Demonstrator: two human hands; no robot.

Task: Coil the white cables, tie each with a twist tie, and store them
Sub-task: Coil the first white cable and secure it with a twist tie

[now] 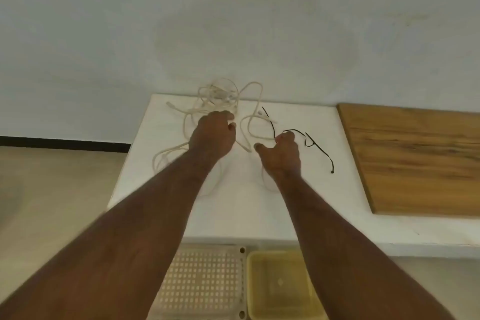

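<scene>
Several white cables (249, 122) lie tangled on a white table (298, 205), piled thickest at the far edge against the wall. My left hand (213, 138) sits over the tangle with fingers curled around a cable strand, whose end pokes out to its right. My right hand (281, 156) rests on the table beside it, with bent fingertips touching a white cable loop and the thumb spread apart. One black twist tie (320, 152) lies just right of my right hand. A second black twist tie (270, 122) lies across the cable loop.
A wooden board (415, 158) lies on the table's right part. Below the table's near edge are a perforated cream tray (202, 283) and a yellow bin (278, 286). Beige floor shows to the left.
</scene>
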